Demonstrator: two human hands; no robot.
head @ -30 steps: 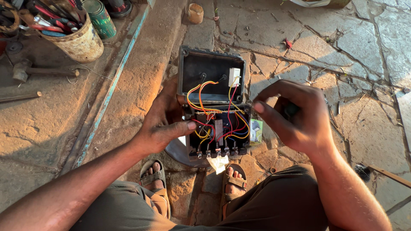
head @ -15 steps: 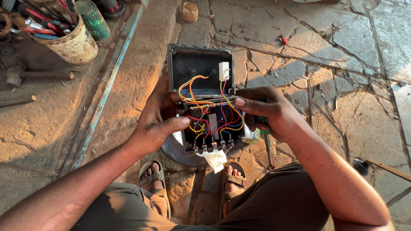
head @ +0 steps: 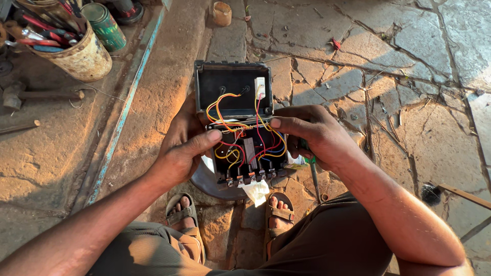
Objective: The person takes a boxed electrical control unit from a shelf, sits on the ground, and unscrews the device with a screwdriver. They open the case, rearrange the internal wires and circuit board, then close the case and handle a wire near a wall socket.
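Since a second ago: right hand (head: 312, 138) has come down from above the black box (head: 240, 128) onto its right side; the box sits more squarely in view.

Black box: open, held over the person's knees, lid standing up at the far side. Contents: tangle of wires (head: 240, 138) in orange, yellow, red and blue, a dark part in the middle, a row of terminals along the near edge, a small white part on the lid's inner face.

Left hand (head: 184, 148): curled round the box's left side, thumb lying across the wires.

Right hand: fingers closed on a green-handled screwdriver (head: 312, 171) just right of the box, forefinger stretched out over the wires.

White scrap (head: 255, 191): hanging below the box's near edge.

Bucket (head: 76, 56): far left of the box, holding red-handled tools. Green can (head: 105, 25) just beside it.

Floor (head: 399, 66): cracked stone slabs right of the box, bare concrete left; sandalled feet below the box.
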